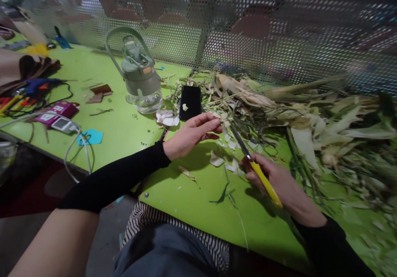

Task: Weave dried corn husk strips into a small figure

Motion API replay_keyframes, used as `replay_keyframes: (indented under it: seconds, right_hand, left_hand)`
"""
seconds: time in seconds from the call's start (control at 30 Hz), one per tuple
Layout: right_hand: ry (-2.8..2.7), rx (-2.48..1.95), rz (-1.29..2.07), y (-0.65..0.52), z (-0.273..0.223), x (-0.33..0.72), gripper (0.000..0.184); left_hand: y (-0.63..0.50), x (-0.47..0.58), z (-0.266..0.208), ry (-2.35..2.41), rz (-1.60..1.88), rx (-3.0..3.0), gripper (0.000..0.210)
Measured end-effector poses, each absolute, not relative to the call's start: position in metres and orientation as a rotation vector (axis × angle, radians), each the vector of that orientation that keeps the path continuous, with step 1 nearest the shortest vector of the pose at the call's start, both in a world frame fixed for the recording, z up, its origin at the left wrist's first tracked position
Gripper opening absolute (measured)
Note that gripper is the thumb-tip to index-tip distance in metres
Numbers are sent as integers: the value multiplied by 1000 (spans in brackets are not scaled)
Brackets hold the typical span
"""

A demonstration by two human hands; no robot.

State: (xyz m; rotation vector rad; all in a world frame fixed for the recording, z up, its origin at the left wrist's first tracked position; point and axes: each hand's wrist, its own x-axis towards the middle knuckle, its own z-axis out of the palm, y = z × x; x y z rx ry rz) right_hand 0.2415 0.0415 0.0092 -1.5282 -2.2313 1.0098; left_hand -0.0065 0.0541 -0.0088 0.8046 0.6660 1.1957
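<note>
My left hand point(197, 131) is closed in a pinch on a small pale piece of corn husk point(223, 120). In my right hand point(276, 182) are scissors with yellow handles point(265, 185). Their dark blades point(240, 140) point up and to the left, close to the husk at my left fingertips. Whether the blades touch the husk I cannot tell. Below the two hands, cut pale husk scraps point(216, 159) and thin green strips point(223, 191) lie on the green table point(182, 198).
A heap of corn husks and stalks point(310, 120) covers the right side. Behind my left hand lie a black phone point(190, 101) and a handled water bottle point(141, 76). A purple power strip point(58, 112) with a cable sits left. A perforated metal screen point(229, 33) borders the back.
</note>
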Motion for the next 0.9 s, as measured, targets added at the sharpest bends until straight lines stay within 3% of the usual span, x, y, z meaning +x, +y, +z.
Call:
replay_keyframes:
  seconds: [0.9]
  right_hand:
    - [-2316,-1482,1001,39,9,246,40]
  left_hand:
    - [50,-6,-6,681,1192,923,15]
